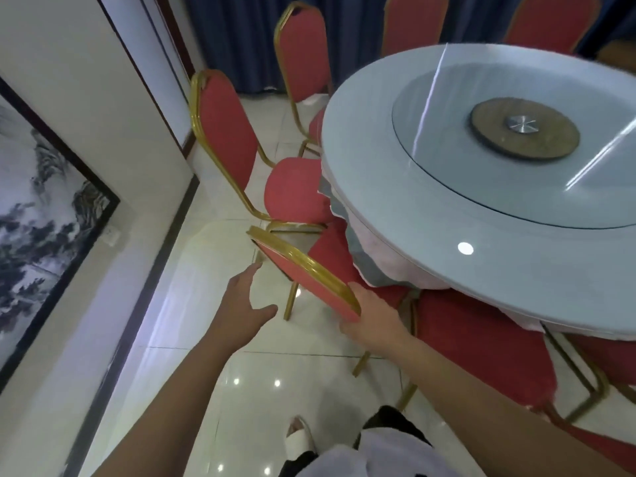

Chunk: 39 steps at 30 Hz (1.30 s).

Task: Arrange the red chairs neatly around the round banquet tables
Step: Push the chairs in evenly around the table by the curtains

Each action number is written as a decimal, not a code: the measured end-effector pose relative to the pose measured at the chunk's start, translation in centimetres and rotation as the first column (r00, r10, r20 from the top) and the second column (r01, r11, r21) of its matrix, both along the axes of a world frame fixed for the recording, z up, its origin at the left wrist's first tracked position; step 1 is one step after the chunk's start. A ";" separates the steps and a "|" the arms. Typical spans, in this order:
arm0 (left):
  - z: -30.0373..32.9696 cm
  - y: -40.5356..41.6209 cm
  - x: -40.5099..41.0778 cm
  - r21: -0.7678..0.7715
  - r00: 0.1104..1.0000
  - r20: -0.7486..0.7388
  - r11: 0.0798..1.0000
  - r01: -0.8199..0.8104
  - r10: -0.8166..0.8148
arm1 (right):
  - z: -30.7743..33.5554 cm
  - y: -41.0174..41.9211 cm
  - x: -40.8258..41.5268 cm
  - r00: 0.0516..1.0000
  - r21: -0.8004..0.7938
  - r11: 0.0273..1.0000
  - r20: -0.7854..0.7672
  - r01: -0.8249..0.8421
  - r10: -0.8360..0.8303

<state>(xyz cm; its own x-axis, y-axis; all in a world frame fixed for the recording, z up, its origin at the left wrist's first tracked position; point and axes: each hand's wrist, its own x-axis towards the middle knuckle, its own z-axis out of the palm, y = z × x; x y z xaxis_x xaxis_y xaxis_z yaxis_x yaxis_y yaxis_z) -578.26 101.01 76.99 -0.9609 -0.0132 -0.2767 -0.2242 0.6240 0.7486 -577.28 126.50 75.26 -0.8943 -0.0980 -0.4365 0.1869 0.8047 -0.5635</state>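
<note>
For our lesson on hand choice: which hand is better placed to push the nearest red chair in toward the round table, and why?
The right hand. It already grips the nearest chair's backrest at its right corner, on the side by the round table. The left hand hangs open beside the backrest, holding nothing.

A restaurant banquet room, marked by a round table (395, 187) with a glass lazy Susan (481, 187), gold-framed red banquet chairs (227, 132), blue curtains (234, 32) and a framed ink painting (38, 201).
</note>
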 end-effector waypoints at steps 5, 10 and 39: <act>0.0 -2.8 -7.7 -0.146 0.984 -0.018 0.974 0.171 -0.176 | -0.2 -2.0 -3.5 0.994 0.145 0.985 -0.064 0.098 -0.090; -1.0 -3.6 -16.0 -0.412 0.912 0.132 0.816 0.407 -0.388 | -1.4 -4.4 -6.0 0.992 0.177 0.976 -0.033 0.127 -0.124; -5.4 -13.4 -25.0 -0.299 0.361 0.225 0.289 0.909 -0.905 | 1.0 -16.5 -1.3 0.878 0.245 0.862 0.073 0.445 -0.474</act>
